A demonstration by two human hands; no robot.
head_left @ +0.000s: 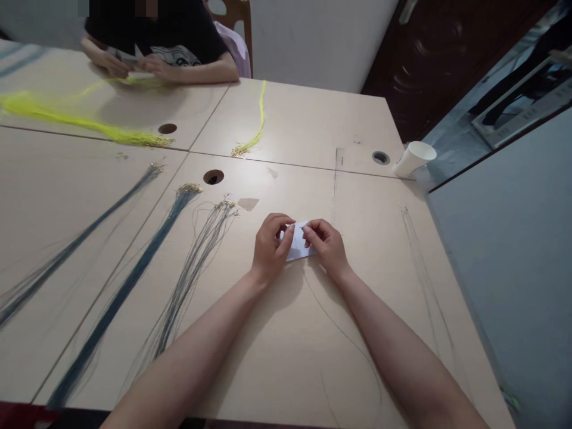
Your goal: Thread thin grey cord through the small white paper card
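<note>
A small white card (pixel 298 244) lies between both my hands near the middle of the beige table (pixel 286 357). My left hand (pixel 269 247) pinches its left edge with fingers curled. My right hand (pixel 325 243) pinches its right side at the top. A thin dark cord (pixel 339 330) trails from under the card toward the table's near edge. To the left lie a thin loose bundle of grey-blue cords (pixel 192 268) and a thick blue bundle (pixel 134 280).
Another blue bundle (pixel 67 253) lies at far left. Yellow cord bundles (pixel 80 122) (pixel 257 128) lie farther back. A white paper cup (pixel 413 159) lies tipped at the right edge. Another person (pixel 161 44) sits across the table. Thin cords (pixel 424 280) lie at right.
</note>
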